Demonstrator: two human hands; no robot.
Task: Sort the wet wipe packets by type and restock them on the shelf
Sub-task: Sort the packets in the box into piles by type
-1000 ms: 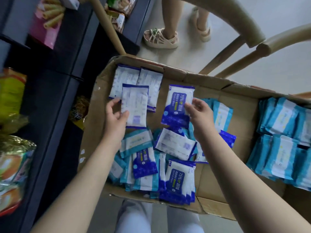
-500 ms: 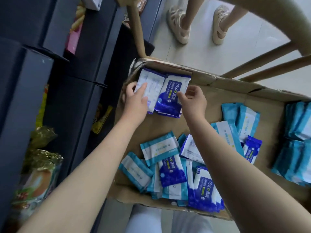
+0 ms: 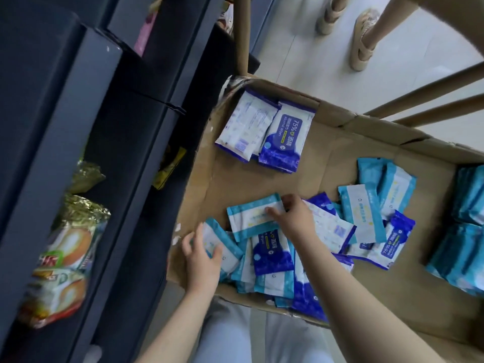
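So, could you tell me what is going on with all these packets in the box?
A person is sorting wet wipe packets in a cardboard box. The right hand pinches a light-blue packet on top of the mixed pile. The left hand touches a second light-blue packet at the pile's left edge; its grip is too blurred to judge. Dark-blue alcohol wipes sit stacked in the far left corner, and light-blue stacks sit at the right.
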